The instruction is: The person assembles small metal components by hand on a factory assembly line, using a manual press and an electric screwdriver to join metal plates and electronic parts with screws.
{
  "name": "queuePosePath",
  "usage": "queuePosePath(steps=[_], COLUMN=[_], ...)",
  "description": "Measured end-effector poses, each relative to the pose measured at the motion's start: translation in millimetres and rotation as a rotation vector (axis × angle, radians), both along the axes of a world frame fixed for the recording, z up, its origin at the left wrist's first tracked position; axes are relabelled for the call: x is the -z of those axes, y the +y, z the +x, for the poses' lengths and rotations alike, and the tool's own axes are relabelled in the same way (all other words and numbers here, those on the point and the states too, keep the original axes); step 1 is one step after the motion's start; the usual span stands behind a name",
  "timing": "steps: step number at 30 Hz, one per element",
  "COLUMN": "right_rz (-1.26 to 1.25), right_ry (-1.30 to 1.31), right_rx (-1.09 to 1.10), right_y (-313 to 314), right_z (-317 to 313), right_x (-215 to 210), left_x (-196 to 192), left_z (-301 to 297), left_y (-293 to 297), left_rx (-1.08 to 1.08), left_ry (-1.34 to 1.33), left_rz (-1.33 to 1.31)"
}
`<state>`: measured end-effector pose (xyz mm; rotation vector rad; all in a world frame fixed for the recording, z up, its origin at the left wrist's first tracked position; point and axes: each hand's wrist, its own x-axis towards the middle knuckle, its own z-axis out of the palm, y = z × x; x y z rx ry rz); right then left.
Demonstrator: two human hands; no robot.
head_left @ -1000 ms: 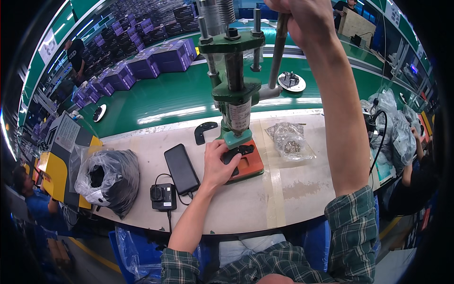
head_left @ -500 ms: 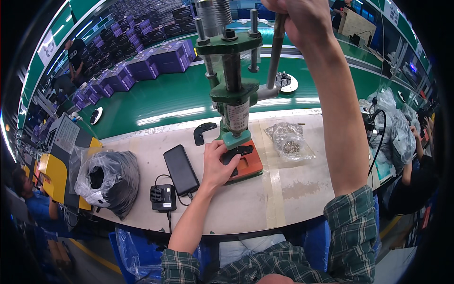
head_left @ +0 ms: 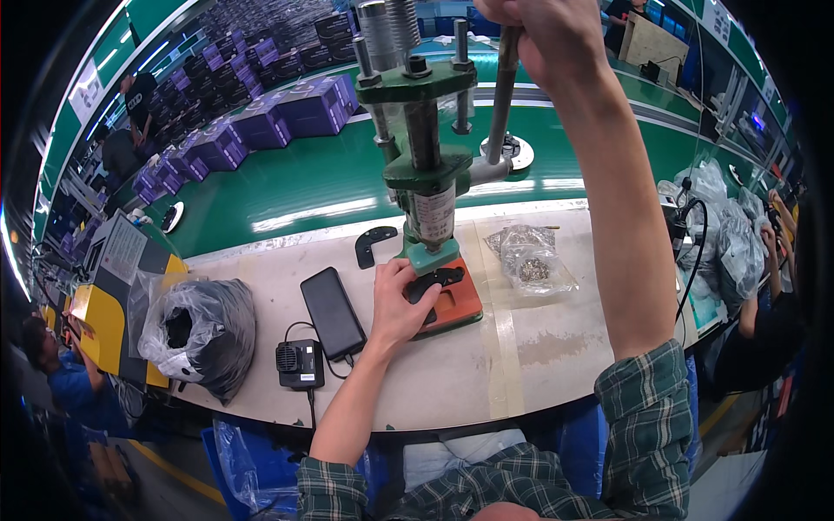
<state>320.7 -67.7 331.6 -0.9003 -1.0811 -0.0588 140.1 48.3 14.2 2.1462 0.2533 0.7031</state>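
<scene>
A green hand-lever press [head_left: 432,178] stands in the middle of the bench. My right hand [head_left: 560,39] is raised at the upper edge of the view, closed round the press's lever [head_left: 501,104]. Under the ram, a pale green block [head_left: 433,256] sits low over a curved black plastic part [head_left: 445,276]. That part lies on an orange fixture [head_left: 465,304]. My left hand [head_left: 401,306] holds the part at its left side, with the thumb on top and the fingers partly hidden by the block. Another curved black part [head_left: 373,245] lies left of the press.
A clear bag of small metal pieces [head_left: 534,269] lies right of the fixture. On the left are a black power adapter [head_left: 334,313], a small black device [head_left: 300,363] and a bag of black parts [head_left: 204,334]. Behind runs a green conveyor [head_left: 304,178] with purple boxes [head_left: 261,126].
My right hand and the lever have shifted very slightly left. On the conveyor, the round white pieces have slid a little left. My left hand and the black part stay put.
</scene>
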Motion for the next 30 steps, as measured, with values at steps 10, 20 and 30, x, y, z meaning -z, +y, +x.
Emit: queuePosePath(steps=[10,20,30], right_rz=[0.009,0.020,0.029], right_ry=[0.021,0.004,0.010], right_rx=[-0.007,-0.038,-0.045], right_y=[1.2,1.2,2.5], right_z=[0.4,3.8,3.6], right_x=[0.4,0.5,1.1], left_x=[0.9,-0.3,0.6], left_z=[-0.7,-0.2,-0.4], left_y=[0.7,-0.3,-0.3], left_rx=[-0.004,0.002,-0.006], left_ry=[0.012,0.002,-0.013], left_rz=[0.005,0.017,0.005])
